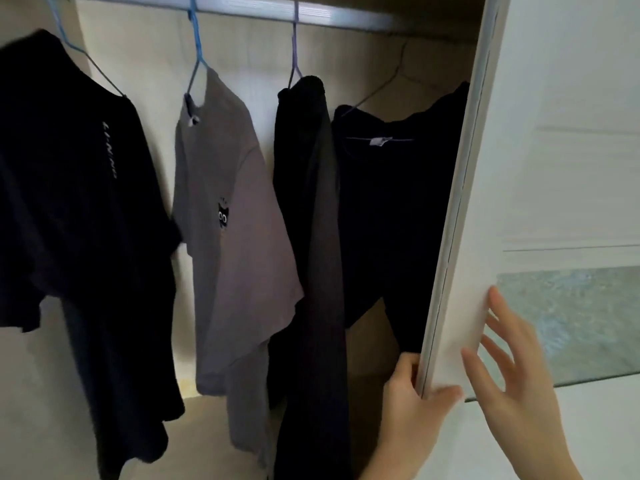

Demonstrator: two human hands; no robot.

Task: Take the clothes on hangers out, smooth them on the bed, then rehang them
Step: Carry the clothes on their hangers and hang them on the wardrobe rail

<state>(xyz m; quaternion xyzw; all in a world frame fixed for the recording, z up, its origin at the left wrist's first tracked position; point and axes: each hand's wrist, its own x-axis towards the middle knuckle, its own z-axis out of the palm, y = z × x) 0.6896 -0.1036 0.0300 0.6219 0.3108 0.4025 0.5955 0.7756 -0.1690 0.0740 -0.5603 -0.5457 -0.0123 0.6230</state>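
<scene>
Several garments hang on a rail (332, 16) inside an open wardrobe. At the far left is a dark navy T-shirt (69, 209) on a light blue hanger. Beside it hangs a grey T-shirt (235, 258) with a small cat logo, on a blue hanger (196, 60). A dark garment (308, 244) is draped over a purple hanger. A black T-shirt (394, 216) on the right is partly hidden by the white wardrobe door (460, 237). My left hand (412, 407) grips the door's edge low down. My right hand (512, 372) lies with spread fingers on the door's face.
The wardrobe's pale back wall and floor (214, 431) show between and below the clothes. A frosted glass panel (581, 320) is set in the door's face to the right of my right hand.
</scene>
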